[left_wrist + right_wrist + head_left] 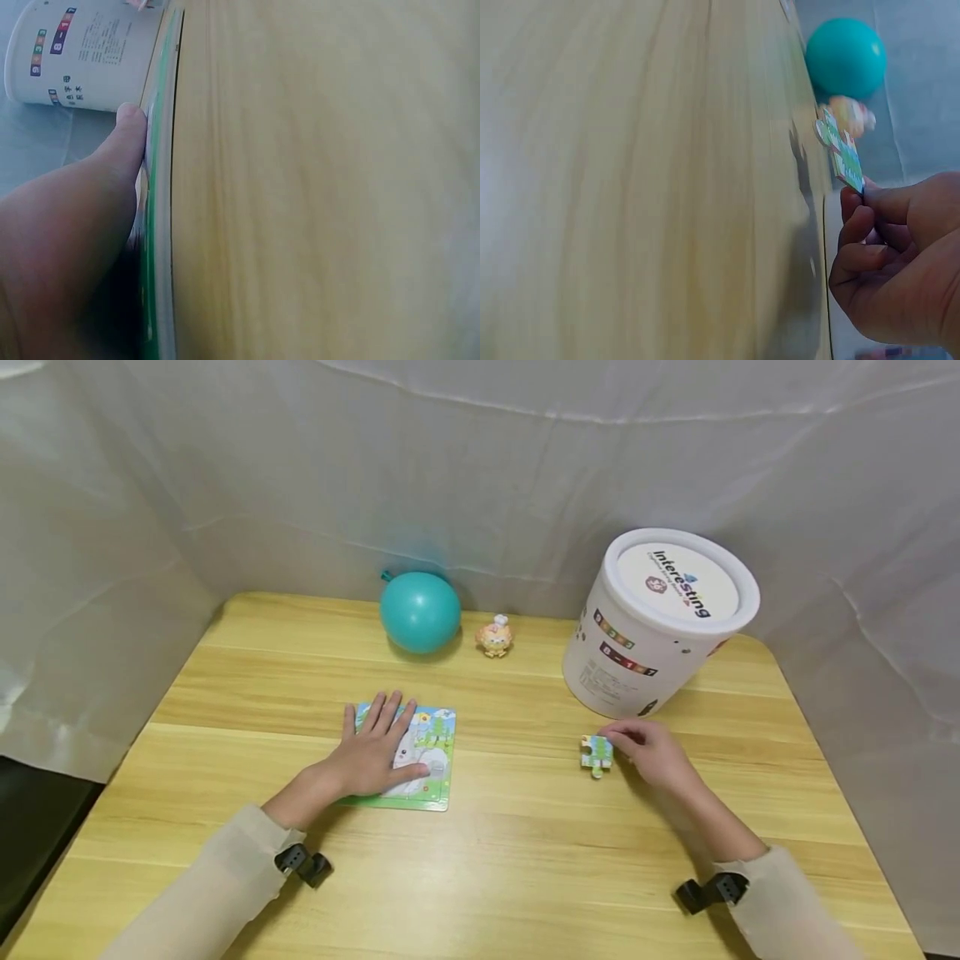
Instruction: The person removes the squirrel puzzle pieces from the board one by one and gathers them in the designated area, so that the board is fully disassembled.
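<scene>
Left hand spread flat upon a picture puzzle, fingers extended, its grip fully relaxed and holding nothing. Right hand with its grip closed in a pinch at the edge of a puzzle piece, raised above the wooden surface near a white tub. Behind the puzzle: a teal balloon, beside a small figurine.
</scene>
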{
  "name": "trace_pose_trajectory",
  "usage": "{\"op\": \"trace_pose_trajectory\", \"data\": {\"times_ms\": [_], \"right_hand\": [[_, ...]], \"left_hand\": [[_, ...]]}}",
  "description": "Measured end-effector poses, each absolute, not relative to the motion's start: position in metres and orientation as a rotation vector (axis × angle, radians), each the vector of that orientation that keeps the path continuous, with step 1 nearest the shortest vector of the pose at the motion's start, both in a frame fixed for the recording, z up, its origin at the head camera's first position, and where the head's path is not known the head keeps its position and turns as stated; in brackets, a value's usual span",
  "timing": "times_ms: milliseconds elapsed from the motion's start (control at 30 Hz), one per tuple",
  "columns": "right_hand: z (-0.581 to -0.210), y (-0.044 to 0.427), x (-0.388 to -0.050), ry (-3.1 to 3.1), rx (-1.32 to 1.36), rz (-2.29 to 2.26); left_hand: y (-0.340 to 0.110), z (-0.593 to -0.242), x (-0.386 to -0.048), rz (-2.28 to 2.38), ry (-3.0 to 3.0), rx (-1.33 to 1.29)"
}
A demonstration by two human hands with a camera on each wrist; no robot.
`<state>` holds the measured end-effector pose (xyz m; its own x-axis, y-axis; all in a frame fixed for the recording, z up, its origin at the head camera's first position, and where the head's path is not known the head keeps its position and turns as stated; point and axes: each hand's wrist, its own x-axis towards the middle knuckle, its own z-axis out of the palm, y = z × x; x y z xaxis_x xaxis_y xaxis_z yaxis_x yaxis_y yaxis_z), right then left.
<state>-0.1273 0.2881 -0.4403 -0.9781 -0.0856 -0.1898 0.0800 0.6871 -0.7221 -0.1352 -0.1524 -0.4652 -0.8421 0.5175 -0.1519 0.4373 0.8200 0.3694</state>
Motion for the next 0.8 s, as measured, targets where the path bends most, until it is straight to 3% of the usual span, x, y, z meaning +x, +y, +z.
{"op": "trace_pose_trajectory", "data": {"times_ms": [400, 800], "right_hand": [[-0.447, 0.341, -0.125, 2.793, 0.048, -1.054], [-0.451, 0.349, -0.127, 2.857, 0.023, -0.999]], "left_hand": [[-0.151, -0.463, -0.136, 0.445, 2.749, 0.715], [-0.152, -0.463, -0.136, 0.447, 2.743, 0.715]]}}
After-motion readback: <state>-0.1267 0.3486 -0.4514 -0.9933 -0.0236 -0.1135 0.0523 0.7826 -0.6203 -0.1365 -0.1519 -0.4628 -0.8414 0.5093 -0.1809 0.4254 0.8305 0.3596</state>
